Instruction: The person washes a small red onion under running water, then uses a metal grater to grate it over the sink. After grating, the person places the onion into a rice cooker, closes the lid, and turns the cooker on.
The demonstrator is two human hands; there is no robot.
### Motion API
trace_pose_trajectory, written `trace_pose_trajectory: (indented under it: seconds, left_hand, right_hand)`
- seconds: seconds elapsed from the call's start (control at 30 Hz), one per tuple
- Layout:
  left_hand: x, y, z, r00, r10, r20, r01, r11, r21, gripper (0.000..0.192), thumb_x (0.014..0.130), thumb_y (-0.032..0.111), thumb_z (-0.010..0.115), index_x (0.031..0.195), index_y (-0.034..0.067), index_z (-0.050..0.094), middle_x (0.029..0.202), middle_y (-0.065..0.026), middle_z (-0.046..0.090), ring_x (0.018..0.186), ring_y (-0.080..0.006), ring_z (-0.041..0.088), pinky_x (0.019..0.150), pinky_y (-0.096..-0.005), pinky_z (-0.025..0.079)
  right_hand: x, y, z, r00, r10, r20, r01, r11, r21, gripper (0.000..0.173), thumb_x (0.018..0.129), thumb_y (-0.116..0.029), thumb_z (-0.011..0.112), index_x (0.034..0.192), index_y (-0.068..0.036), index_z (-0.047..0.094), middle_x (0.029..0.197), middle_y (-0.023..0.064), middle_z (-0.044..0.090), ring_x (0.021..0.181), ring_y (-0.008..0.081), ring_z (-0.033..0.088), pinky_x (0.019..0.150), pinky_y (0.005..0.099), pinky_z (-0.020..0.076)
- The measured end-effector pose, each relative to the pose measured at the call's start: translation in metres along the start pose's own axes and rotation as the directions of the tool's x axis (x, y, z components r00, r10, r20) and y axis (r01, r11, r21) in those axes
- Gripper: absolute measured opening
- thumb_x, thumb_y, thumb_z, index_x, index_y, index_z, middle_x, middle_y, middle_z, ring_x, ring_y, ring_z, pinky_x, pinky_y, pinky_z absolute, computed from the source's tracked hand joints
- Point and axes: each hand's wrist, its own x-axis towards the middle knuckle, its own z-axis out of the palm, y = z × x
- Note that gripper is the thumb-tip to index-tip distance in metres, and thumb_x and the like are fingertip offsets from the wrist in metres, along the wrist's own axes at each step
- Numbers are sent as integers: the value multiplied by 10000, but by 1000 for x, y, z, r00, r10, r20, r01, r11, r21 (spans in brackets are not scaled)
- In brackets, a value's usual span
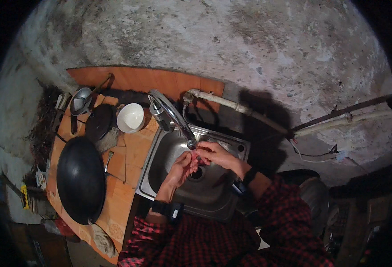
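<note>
My left hand (180, 169) and my right hand (217, 155) meet over a stainless steel sink (199, 199), just below the spout of a chrome faucet (174, 113). Between them the fingers pinch a small, wet-looking pinkish-red thing (201, 162). Fingers hide much of it, and I cannot tell what it is. The round drain (196, 173) lies just beneath my hands. A dark reddish patch shows on the basin's right side, too dim to identify.
Left of the sink, an orange tiled counter (134, 167) carries a black wok (81, 180), a white bowl (131, 117), a dark round lid (99, 122) and a metal ladle (82, 101). A pale pipe (242, 107) runs along the rough wall (216, 50). A cloth (103, 241) hangs at the counter's front edge.
</note>
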Motion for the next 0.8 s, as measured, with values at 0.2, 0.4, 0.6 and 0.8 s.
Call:
trace_pose_trajectory:
  seconds: [0.2, 0.4, 0.6, 0.8]
  left_hand:
    - [10, -3, -4, 992, 116, 57, -122, 986, 113, 232, 986, 227, 387, 1135, 66, 462, 860, -25, 541, 724, -136, 530, 647, -255, 433]
    - [-5, -1, 1, 976, 178, 124, -210, 912, 351, 257, 976, 168, 422, 1194, 30, 432, 870, -22, 540, 751, -107, 501, 705, -236, 428]
    - [-9, 4, 3, 958, 244, 151, -287, 796, 533, 265, 971, 148, 441, 1197, 11, 429, 843, -25, 541, 744, -98, 489, 711, -230, 429]
    - [-3, -5, -1, 964, 230, 132, -263, 767, 585, 282, 961, 157, 473, 1198, 7, 449, 866, -24, 555, 750, -89, 503, 707, -227, 431]
  right_hand:
    - [-2, -1, 3, 998, -54, -30, 54, 998, -10, 246, 918, -120, 543, 1131, 1, 562, 778, 11, 601, 569, 53, 465, 527, 200, 406]
    - [-6, -7, -2, 999, 33, -14, -32, 999, 23, 231, 886, -119, 581, 1086, -3, 599, 816, 8, 605, 635, 52, 514, 555, 192, 428]
    - [-5, -7, 3, 1000, 26, 8, -27, 997, 72, 217, 882, -120, 587, 1070, -12, 602, 820, 10, 607, 651, 58, 535, 558, 192, 428]
    - [7, 7, 10, 987, 20, -161, -36, 995, -97, 197, 876, -187, 603, 985, -23, 608, 761, 53, 617, 672, 98, 574, 583, 231, 447]
